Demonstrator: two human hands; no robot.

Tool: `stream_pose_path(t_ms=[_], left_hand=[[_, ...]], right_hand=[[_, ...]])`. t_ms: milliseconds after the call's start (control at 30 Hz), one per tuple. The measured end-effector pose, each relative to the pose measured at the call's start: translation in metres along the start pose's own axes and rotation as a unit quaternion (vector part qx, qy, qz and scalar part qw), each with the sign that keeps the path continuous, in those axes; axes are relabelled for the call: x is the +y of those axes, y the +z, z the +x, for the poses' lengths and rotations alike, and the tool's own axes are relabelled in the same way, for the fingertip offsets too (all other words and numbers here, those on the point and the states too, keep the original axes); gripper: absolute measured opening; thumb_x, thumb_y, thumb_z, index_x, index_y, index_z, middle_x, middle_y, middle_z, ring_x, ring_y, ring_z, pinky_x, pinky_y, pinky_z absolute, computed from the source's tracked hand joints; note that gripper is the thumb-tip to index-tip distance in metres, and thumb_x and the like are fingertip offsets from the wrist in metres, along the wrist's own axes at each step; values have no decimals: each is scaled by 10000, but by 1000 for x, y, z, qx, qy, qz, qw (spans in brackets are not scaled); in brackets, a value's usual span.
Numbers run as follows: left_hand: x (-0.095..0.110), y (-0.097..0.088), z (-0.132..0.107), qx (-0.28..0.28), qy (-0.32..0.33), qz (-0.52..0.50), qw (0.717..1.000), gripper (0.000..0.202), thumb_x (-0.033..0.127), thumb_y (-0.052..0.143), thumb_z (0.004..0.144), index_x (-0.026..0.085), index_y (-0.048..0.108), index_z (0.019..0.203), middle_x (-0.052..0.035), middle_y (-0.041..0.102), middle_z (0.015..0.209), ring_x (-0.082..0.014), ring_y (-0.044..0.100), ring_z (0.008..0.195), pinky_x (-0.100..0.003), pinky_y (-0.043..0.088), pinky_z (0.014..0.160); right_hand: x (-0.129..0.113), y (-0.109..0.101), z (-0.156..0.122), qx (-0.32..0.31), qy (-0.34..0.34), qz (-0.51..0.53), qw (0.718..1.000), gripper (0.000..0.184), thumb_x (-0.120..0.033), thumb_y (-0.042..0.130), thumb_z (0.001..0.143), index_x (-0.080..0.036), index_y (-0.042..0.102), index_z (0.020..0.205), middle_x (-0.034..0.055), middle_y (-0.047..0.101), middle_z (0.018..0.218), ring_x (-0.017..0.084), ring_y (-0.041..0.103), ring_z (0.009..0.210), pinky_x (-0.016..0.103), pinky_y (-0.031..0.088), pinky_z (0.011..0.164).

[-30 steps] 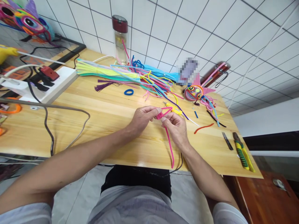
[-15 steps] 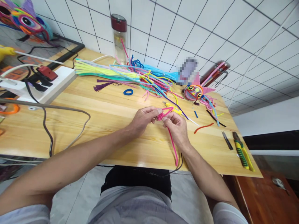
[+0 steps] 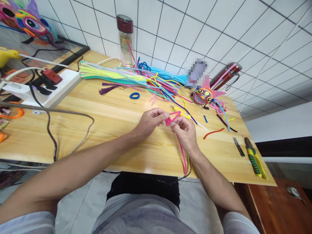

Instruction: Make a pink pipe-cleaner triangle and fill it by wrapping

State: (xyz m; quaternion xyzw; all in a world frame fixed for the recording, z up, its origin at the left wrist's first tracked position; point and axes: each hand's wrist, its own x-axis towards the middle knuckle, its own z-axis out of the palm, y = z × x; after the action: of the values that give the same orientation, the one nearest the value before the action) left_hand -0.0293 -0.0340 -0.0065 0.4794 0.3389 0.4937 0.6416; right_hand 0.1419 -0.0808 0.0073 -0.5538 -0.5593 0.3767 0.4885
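Observation:
A pink pipe cleaner is folded into several close rows between my hands, with a pointed loop at the top and a long tail hanging toward the table's front edge. My left hand pinches the folded part from the left. From the right, my right hand grips the same piece between thumb and fingers. Just behind the hands lies a yellow-handled tool, partly hidden by them. A short blue piece and a red-orange pipe cleaner rest to the right.
Bundled coloured pipe cleaners lie along the back, near a lidded bottle. A blue ring sits before them. On the right are a small craft mask, snips and pliers; on the left, a power strip with cables.
Both hands keep their pinch on the pink pipe cleaner in nearly the same place. The folded rows show slightly more between the fingertips. The whole view has shifted very slightly.

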Motion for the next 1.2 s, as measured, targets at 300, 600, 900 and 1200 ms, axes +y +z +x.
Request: stream_pose_path(t_ms=[300, 600, 900, 1200], left_hand=[[-2, 0, -1, 14, 10, 5, 1000, 353, 520, 866, 778, 186, 756, 745, 6, 624, 660, -118, 487, 639, -293, 397, 665], [3, 1, -1, 21, -11, 18, 1000, 399, 552, 874, 741, 177, 739, 755, 27, 578, 648, -114, 467, 649, -286, 393, 671], [0, 3, -1, -20, -42, -19, 999, 425, 492, 924, 674, 170, 724, 865, 13, 658, 737, -100, 513, 650, -259, 375, 622], [-3, 3, -1, -36, -52, -17, 998, 397, 505, 906, 728, 168, 696, 742, 11, 608, 681, -96, 482, 646, -263, 363, 631]], right_hand=[[-2, -1, 2, -15, 4, 10, 1000, 279, -454, 811, 851, -248, 640, 772, -37, 583, 642, 138, 471, 598, 297, 413, 607], [3, -1, 3, -1, 2, -1, 1000, 259, -444, 815, 824, -240, 656, 802, -35, 602, 676, 135, 490, 612, 287, 409, 597], [2, -2, 3, 13, -8, 11, 1000, 309, -475, 837, 850, -239, 648, 786, -42, 600, 643, 129, 495, 589, 285, 431, 592], [1, 1, 4, 8, -11, 32, 999, 258, -436, 852, 808, -232, 693, 815, -22, 671, 701, 125, 527, 598, 278, 460, 593]])
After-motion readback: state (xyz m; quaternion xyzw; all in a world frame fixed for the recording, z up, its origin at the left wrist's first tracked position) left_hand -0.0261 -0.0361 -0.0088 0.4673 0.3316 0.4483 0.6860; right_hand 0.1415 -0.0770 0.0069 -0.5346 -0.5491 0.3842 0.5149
